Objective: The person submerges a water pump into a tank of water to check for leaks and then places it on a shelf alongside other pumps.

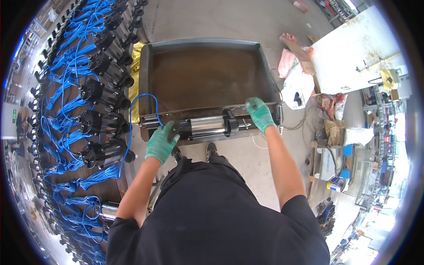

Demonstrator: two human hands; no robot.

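A steel-and-black cylindrical motor unit [207, 126] lies on its side on the near ledge of a dark, shallow metal tray [203, 40], just in front of the wearer. Its long axis runs left to right, nearly parallel to the body, so each end points toward one hand. The green-gloved left hand [160, 142] is the nearer, right beside the unit's left end, thumb apart from the fingers; whether it touches or grips the unit cannot be told. The green-gloved right hand [259, 114] is a little farther off, beyond the wide black flange at the right end, at the tray's near right corner, fingers slightly bent; whether it grips anything cannot be told either. A blue cable [155, 104] arches up near the left hand and over to the left. Past a yellow sheet [135, 88] along the tray's left side, rows of similar black-and-steel units [106, 95] lie among bundled blue cables [104, 176]. To the right are a white bag [298, 88] and a large white panel [353, 53]
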